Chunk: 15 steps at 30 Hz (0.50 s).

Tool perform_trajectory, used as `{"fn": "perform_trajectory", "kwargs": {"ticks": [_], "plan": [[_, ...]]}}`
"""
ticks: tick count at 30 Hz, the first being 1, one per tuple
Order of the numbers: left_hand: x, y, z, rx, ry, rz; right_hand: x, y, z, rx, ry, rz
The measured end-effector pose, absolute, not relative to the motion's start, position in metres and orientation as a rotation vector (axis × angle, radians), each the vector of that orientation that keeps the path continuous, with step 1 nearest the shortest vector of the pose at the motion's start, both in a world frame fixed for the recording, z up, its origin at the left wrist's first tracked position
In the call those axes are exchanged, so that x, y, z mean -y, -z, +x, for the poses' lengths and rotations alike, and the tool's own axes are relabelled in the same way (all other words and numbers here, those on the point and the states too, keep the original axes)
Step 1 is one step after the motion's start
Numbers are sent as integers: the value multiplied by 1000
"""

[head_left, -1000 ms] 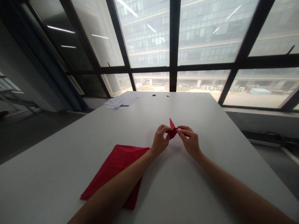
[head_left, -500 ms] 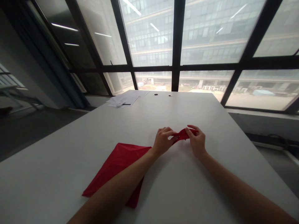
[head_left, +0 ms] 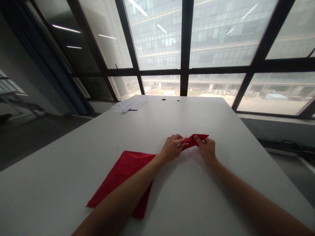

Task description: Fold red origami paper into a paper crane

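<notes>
In the head view, the left hand [head_left: 173, 146] is nearly closed, pinching one end of a folded red paper piece [head_left: 192, 141]. The right hand [head_left: 207, 150] is partly curled, its thumb pressed on the other end, with a point jutting past it. The piece is in front of the person, over the white bench [head_left: 182, 196]. The step looks like shaping a fold; the next move seems to call for a firm, even pinch. Fingers hide much of the folding, and the left forearm covers part of a larger red sheet [head_left: 125, 167].
</notes>
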State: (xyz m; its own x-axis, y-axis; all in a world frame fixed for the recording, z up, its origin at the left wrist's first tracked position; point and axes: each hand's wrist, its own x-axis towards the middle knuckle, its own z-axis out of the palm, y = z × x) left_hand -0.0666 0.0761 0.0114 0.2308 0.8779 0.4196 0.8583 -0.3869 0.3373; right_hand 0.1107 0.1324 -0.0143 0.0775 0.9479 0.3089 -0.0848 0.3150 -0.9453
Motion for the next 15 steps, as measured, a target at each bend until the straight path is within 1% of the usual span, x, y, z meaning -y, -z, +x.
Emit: {"fn": "perform_trajectory", "kwargs": {"ticks": [3,6,12,15], "plan": [[-77,-11,-68,-1613,-837,2415,-135,16,114,1259,-879,-923],[-80,-9,-69,-1498,-881,2349,-135,16,115,1301,-863,-892],[-81,-9,-68,-1350,-1307,2005,-130,17,110,1358,-965,-873],[-79,-10,-66,-1246,-1384,1723,-129,16,108,1317,-1031,-876]]}}
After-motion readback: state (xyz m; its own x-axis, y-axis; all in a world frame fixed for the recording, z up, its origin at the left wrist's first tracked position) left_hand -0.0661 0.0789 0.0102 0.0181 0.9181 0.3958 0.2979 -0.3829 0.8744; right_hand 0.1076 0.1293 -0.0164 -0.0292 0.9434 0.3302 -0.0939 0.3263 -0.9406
